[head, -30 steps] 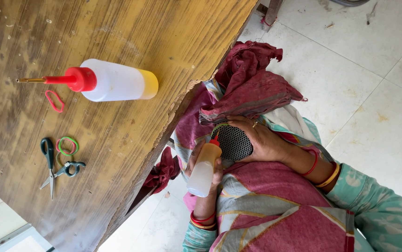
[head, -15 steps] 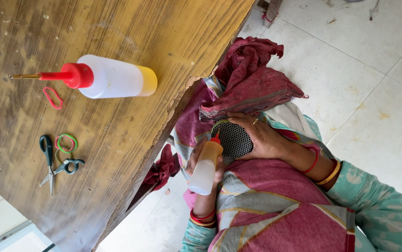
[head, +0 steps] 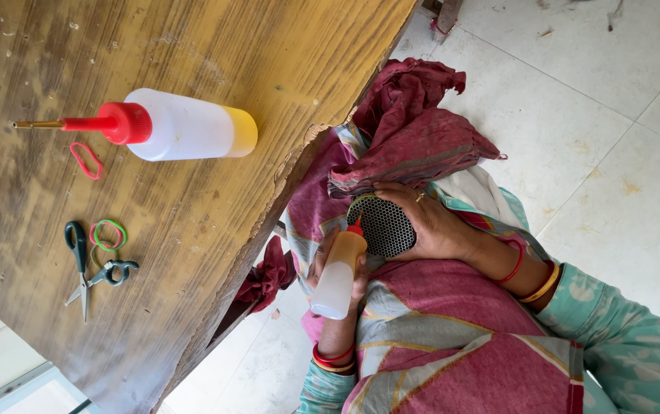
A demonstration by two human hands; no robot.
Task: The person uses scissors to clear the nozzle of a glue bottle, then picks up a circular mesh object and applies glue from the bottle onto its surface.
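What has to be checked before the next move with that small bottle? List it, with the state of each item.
1. Left hand wrapped firmly around the small squeeze bottle: ok.
2. Bottle's red nozzle at the edge of the black mesh disc: ok.
3. Right hand steadying the disc over the lap: ok.
4. Enough liquid in the small bottle: cannot tell.
5. Large squeeze bottle lying on its side on the wooden table, red cap on: ok.
6. Scissors on the table, away from both hands: ok.
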